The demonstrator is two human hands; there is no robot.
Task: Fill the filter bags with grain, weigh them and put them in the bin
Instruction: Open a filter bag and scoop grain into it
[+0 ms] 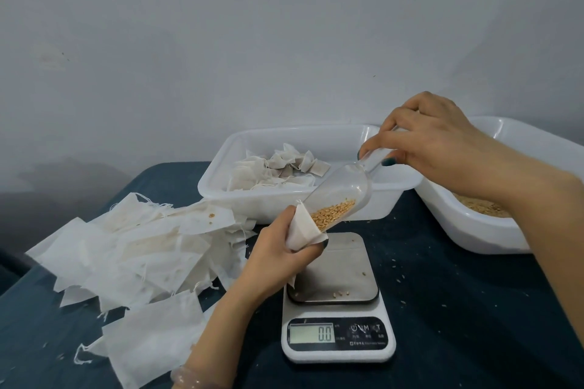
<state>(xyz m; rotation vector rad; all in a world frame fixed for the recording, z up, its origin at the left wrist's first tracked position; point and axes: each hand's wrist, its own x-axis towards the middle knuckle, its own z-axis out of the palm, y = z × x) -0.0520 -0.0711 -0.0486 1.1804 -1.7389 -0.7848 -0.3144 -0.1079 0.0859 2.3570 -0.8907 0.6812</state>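
My left hand (278,249) grips a white filter bag (301,230) and holds its mouth up, above the scale (336,303). My right hand (433,139) pinches the handle of a clear plastic scoop (343,191), tilted down to the left with its lip in the bag's mouth. Yellow grain (331,213) lies in the scoop's lower end. The scale's steel platform carries only a few stray grains and the display reads 0.0. Behind it a white bin (221,180) holds several filled, tied bags (278,169). At the right a second white bin (474,230) holds loose grain (480,207).
A heap of flat unfilled filter bags (136,256) with loose strings covers the dark blue tabletop (458,309) at the left. Stray grains dot the cloth around the scale. A pale wall stands close behind the bins. The table's left corner drops away at the far left.
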